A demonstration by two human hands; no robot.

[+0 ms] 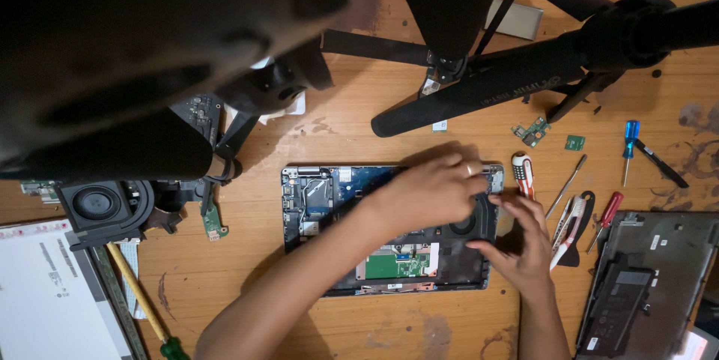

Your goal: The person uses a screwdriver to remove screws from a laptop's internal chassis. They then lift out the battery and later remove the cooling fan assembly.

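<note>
An opened laptop base (329, 210) lies on the wooden table with its blue circuit board, green card and black fan exposed. My left hand (431, 191) reaches across it and rests, fingers curled, on the fan area at the right end; a ring is on one finger. My right hand (524, 244) sits at the laptop's right edge, fingers bent against the fan (464, 224). Whether either hand pinches a small part is hidden.
A red-and-white screwdriver (522, 173), tweezers, a blue screwdriver (629, 146) and a red one (608, 212) lie to the right. A laptop cover with battery (636, 285) sits at bottom right. Black tripod legs (487, 83) cross the top; a loose fan (101, 206) and screen panel are left.
</note>
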